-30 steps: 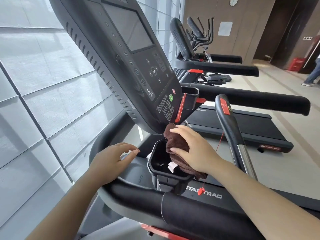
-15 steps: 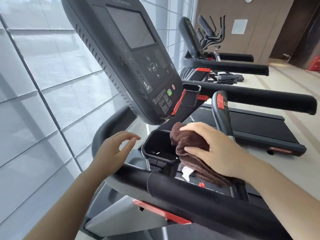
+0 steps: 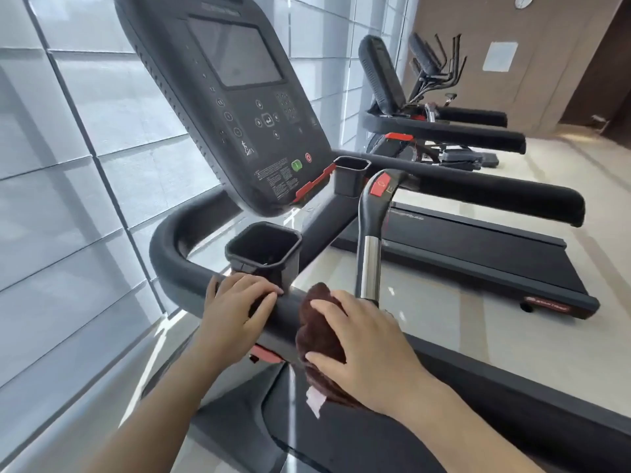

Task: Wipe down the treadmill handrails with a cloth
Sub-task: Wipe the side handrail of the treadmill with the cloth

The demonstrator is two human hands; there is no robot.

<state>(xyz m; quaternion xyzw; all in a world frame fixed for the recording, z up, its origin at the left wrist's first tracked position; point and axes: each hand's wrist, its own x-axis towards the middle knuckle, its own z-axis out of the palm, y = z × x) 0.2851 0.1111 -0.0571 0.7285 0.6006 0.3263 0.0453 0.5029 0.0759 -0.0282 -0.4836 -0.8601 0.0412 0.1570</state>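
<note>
A black padded handrail (image 3: 177, 257) curves round the front of the treadmill and runs back on the near side toward me. My left hand (image 3: 235, 308) rests on top of this rail, fingers curled over it, just below the near cup holder (image 3: 263, 247). My right hand (image 3: 362, 346) presses a dark brown cloth (image 3: 317, 332) against the same rail, right beside the left hand. A white label hangs from the cloth's lower edge. The far handrail (image 3: 495, 189) stretches away on the right.
The tilted console (image 3: 235, 97) looms above the hands. An upright grip with a chrome section and red button (image 3: 370, 240) stands just beyond the cloth. A second cup holder (image 3: 351, 175) sits further back. More treadmills (image 3: 444, 131) line the window wall (image 3: 68, 165).
My right hand brought the cloth down from beside the cup holder onto the near handrail. My left hand dropped from hovering and now grips the rail. The view tilted downward.
</note>
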